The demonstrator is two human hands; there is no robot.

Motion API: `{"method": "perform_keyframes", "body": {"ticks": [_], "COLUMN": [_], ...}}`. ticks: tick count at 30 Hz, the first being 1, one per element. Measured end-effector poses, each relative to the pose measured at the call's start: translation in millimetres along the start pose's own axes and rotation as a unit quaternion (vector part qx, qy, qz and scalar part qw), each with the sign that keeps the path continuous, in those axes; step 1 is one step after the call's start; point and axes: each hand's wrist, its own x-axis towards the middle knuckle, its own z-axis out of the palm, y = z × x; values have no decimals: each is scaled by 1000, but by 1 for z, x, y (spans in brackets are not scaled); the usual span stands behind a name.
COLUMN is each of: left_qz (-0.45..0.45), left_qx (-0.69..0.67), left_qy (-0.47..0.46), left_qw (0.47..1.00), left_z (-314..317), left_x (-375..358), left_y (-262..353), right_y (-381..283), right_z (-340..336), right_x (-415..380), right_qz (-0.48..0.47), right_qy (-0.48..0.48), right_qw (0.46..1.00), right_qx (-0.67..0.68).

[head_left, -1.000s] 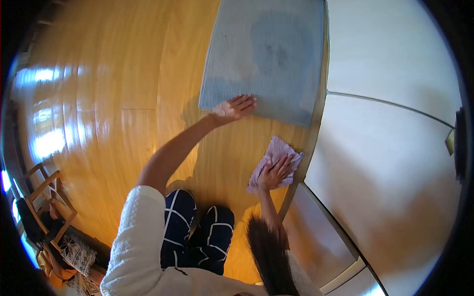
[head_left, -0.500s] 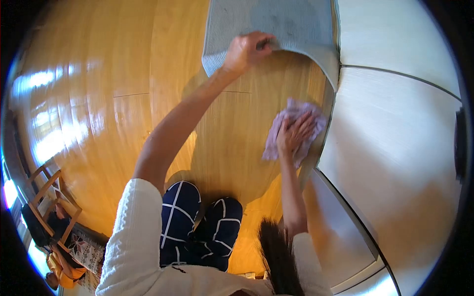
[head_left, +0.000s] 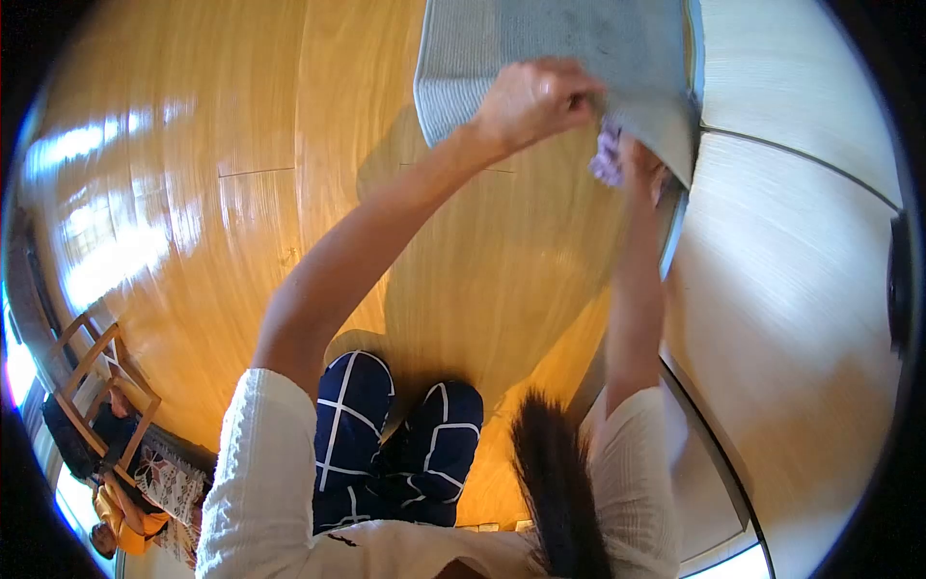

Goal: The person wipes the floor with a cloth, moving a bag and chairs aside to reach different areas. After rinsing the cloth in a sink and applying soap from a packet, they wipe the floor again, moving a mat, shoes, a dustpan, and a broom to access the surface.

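Pale grey-blue, marked with fine ribbing, is seen on the mat (head_left: 463, 96); light purple is shown by the cloth (head_left: 608, 159). The floor (head_left: 463, 289) is coloured honey-orange, and the navy trousers (head_left: 352, 415) are crossed by white lines.

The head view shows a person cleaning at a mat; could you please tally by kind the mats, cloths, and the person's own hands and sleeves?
Mat: 1
Cloth: 1
Hands, the left hand and the right hand: 2
Sleeves, the left sleeve and the right sleeve: 2
Total: 6
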Motion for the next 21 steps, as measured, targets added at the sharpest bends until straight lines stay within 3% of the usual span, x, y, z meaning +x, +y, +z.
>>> {"method": "perform_keyframes", "body": {"ticks": [2, 3, 5, 9, 11, 12, 18, 21], "left_qz": [27, 41, 38, 30, 60, 76, 72, 80], "left_qx": [15, 25, 52, 122, 188, 222, 286, 226], "left_qy": [-40, -59, -74, -132, -93, -73, -226, -219], "left_qw": [999, 997, 995, 983, 976, 969, 928, 946], "left_z": [17, 25, 39, 50, 54, 55, 79, 75], "left_x": [-23, -34, -51, -69, -75, -76, -81, -79], "left_y": [3, 4, 6, 10, 18, 20, 14, 10], "right_y": [-10, -36, -35, -6, 10, 21, 27, 34], "right_z": [-34, -46, -52, -63, -66, -65, -66, -62], "right_x": [-58, -107, -174, -315, -371, -389, -413, -410], "right_qz": [8, -11, -47, 72, 92, 92, 113, 99], "right_qy": [46, 99, 177, 120, 112, 117, 116, 125], "right_qw": [986, 951, 950, 967, 963, 963, 963, 961], "right_qx": [-162, -294, -253, -213, -225, -224, -215, -225]}}
